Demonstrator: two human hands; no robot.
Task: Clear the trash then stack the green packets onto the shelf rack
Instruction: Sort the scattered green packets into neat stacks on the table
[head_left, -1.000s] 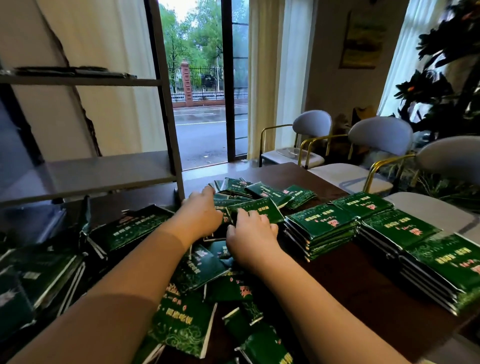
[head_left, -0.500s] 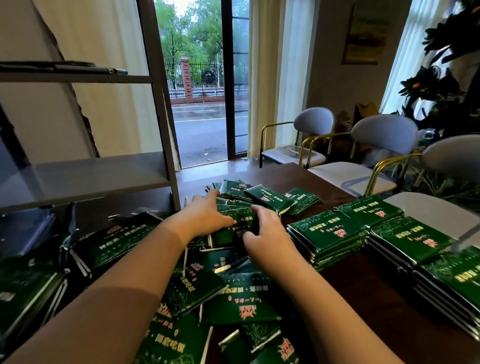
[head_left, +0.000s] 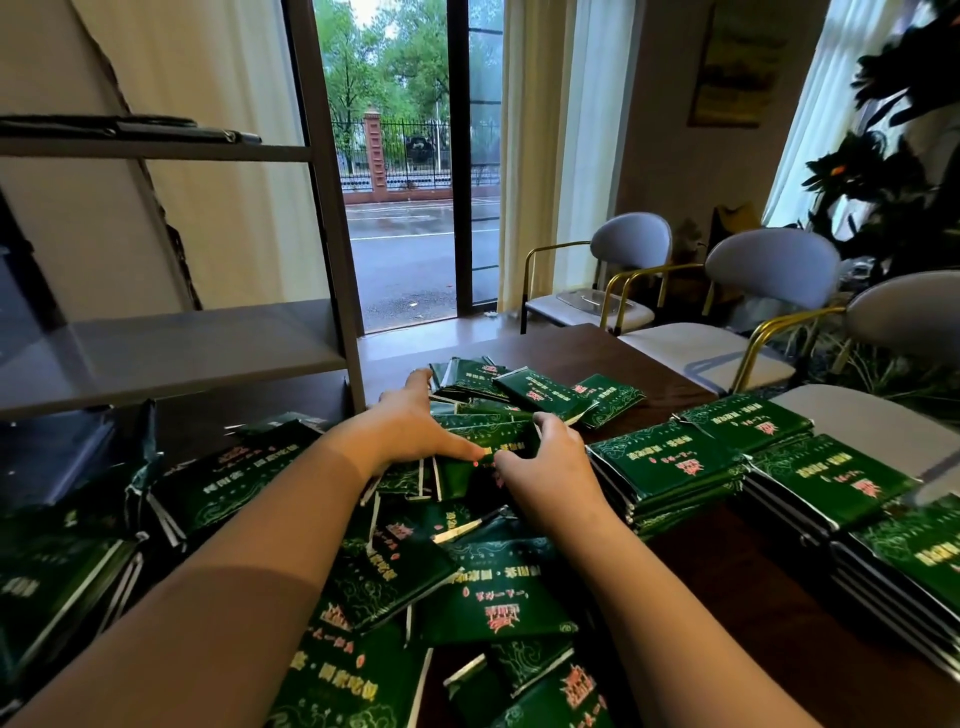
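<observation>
Head view: where are the two hands?

Both are reaching out over the middle of the table (head_left: 727, 597). They meet on a small bunch of green packets (head_left: 491, 441) that sits on top of the heap.

How does each one hold it?

The left hand (head_left: 410, 431) grips the bunch from the left, with its thumb laid along the near edge and its fingers reaching past the far side. The right hand (head_left: 550, 467) closes on the right end, with the fingers curled over the top edge and the thumb tucked under the near one. The two thumbs almost touch.

What about the other packets?

Loose packets (head_left: 483, 597) lie jumbled between and under the forearms, overlapping at all angles, and a few more are fanned out just beyond the hands. To the right, neat stacks (head_left: 670, 462) stand side by side along the table's edge. On the left, more packets (head_left: 223, 483) lie in shadow below the shelf rack (head_left: 171, 358).

Is there anything on the rack?

Its middle board is bare. Something flat and dark lies on the upper board, but I cannot tell what it is.

And past the table?

There are pale chairs (head_left: 769, 265) with gold frames, a dark plant (head_left: 893, 192) and a glass door (head_left: 410, 208) facing a wet street.
</observation>
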